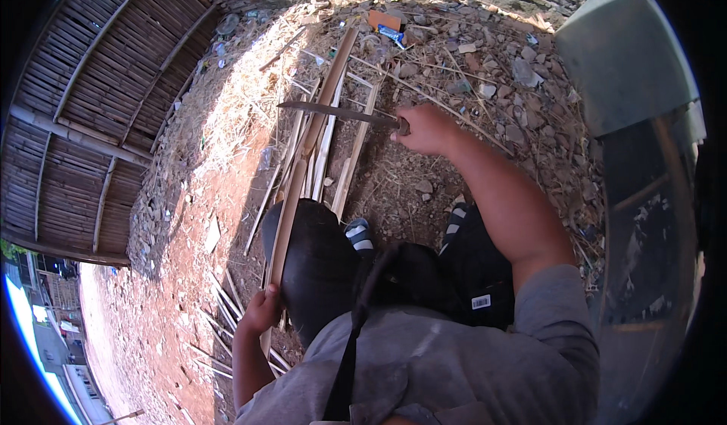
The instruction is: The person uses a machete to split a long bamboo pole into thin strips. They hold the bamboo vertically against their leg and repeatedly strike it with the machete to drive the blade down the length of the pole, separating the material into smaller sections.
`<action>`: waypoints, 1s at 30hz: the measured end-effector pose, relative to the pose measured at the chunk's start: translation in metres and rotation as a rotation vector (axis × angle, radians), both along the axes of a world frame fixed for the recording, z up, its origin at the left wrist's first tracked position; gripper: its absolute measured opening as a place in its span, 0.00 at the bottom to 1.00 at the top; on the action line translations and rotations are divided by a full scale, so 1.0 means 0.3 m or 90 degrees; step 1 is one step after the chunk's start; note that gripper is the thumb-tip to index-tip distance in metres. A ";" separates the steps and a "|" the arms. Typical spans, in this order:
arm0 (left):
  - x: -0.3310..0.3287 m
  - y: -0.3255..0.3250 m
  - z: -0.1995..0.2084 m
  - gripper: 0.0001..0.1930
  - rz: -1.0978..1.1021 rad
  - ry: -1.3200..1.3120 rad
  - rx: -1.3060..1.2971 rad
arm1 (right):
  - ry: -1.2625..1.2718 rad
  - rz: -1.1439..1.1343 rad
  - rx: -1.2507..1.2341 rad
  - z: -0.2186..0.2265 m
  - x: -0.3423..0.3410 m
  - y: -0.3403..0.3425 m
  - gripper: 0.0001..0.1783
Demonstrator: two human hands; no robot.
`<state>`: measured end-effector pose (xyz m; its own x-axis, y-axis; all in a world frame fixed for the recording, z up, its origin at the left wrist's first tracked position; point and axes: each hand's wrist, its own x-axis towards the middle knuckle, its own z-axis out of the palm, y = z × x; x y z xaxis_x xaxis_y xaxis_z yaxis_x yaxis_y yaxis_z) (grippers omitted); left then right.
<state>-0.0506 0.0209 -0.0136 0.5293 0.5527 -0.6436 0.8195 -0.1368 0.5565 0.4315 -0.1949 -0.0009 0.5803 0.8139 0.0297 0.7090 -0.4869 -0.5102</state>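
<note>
A long split length of bamboo (pixel 288 211) slants away from me beside my left knee, its pale hollow side up. My left hand (pixel 262 310) is closed round its near part. In my right hand (pixel 425 129) is the handle of a machete, gripped in a fist. The dark machete blade (pixel 333 111) points left and crosses over the far half of the bamboo; whether it touches cannot be told. Several other bamboo strips (pixel 350 169) lie on the ground beneath and beside it.
More thin strips (pixel 223 304) are scattered left of my left hand. Rubble (pixel 522 114) covers the ground at the right, near a grey panel (pixel 613 61). A slatted bamboo wall (pixel 98 69) stands at the left. My sandalled feet (pixel 359 234) are close to the strips.
</note>
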 end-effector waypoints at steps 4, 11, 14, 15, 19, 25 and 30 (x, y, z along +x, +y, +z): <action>-0.017 0.003 0.006 0.34 0.009 0.002 0.003 | -0.056 0.152 -0.016 0.031 -0.127 0.033 0.12; -0.027 -0.028 -0.027 0.30 0.007 -0.058 0.117 | -0.095 0.181 0.009 0.013 -0.150 0.070 0.09; -0.001 -0.034 -0.009 0.30 0.028 -0.035 0.100 | -0.022 -0.028 0.040 -0.056 -0.005 0.038 0.14; -0.006 -0.031 -0.008 0.31 0.015 -0.041 0.105 | 0.016 -0.053 0.017 -0.044 0.025 0.022 0.16; -0.003 -0.034 0.010 0.31 0.007 -0.055 0.081 | 0.088 -0.093 -0.035 0.004 0.052 -0.031 0.21; 0.010 -0.045 0.028 0.28 0.044 -0.033 0.060 | 0.034 0.038 -0.057 0.046 -0.043 0.005 0.19; 0.001 -0.068 0.016 0.21 0.057 -0.090 0.130 | -0.003 0.122 -0.088 0.056 -0.096 0.033 0.17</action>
